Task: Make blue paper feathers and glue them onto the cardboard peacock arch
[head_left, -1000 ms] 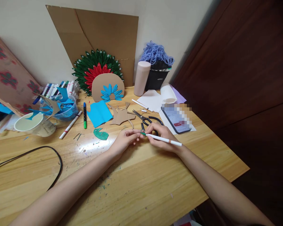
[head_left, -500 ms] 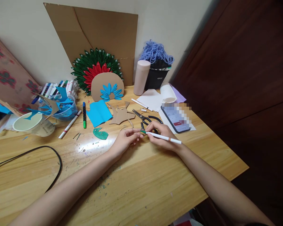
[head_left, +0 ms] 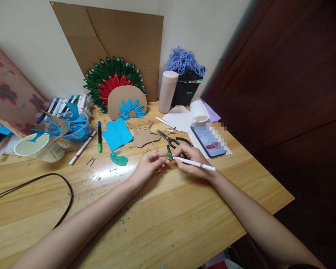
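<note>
The left hand [head_left: 149,166] has its thumb and fingertips pinched narrow on a small green piece [head_left: 170,157], mostly hidden between the two hands. The right hand [head_left: 190,161] is closed in a writing grip around a white marker [head_left: 194,163], its tip pointing left and touching or just beside the piece; which of the two cannot be told. The piece is above the tabletop [head_left: 168,224], just on the near side of the scissors [head_left: 168,138]; it looks thin and dark green, and its outline is too small to read.

Left of the hands lies a green cutout [head_left: 120,160], with the cardboard scraps [head_left: 142,138] and blue paper [head_left: 118,133] beyond it. A blue-and-green pen [head_left: 100,137] and a red-banded marker [head_left: 82,148] lie farther left, near the cup [head_left: 39,147] and the tub [head_left: 80,130]. To the right, the phone [head_left: 208,142] lies partly over white paper. At the far side, a cardboard disc [head_left: 114,100] with blue petals stands before a green and red fan [head_left: 96,80]; the bottle [head_left: 168,91] and black pouch [head_left: 186,93] stand right of them.

Against the earlier frames, both grips are unchanged, the tabletop things keep their arrangement, and the view has shifted slightly.
</note>
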A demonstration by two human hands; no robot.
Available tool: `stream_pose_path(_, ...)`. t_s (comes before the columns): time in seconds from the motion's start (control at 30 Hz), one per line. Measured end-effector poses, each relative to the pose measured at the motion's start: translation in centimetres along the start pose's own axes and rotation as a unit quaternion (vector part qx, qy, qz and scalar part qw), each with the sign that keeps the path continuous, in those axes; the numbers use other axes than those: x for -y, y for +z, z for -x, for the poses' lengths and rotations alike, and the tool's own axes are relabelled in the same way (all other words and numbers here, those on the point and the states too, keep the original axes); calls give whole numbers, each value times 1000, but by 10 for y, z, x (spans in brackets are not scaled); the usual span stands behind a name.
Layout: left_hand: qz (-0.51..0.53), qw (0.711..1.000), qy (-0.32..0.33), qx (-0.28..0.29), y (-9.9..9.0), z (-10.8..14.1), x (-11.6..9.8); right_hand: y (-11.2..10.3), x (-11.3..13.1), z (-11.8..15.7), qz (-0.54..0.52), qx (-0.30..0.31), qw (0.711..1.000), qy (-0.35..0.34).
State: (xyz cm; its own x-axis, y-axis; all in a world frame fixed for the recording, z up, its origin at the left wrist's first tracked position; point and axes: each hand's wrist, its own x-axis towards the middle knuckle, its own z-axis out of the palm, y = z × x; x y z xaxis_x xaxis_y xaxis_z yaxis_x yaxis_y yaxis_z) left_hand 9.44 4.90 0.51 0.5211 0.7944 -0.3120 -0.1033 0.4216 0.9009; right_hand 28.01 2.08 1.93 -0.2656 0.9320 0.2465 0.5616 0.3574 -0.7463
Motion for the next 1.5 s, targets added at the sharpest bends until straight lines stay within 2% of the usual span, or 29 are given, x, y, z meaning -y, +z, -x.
stream_pose_path(0.23,-3,1000,3,5,-1,0,1,1,-1,0,4,-16,1000,11)
stream_pose_path(0.7,29,999,-2,-19,2,-1,0,1,3,1,-10,-10,1000,25)
stream_pose_path(1.3,23,999,-4,-28,3,-1,1,3,1,1,-8,-18,1000,14)
stream_pose_path(1.5,17,1000,3,-18,3,-1,0,3,1,1,-18,-2,1000,-5)
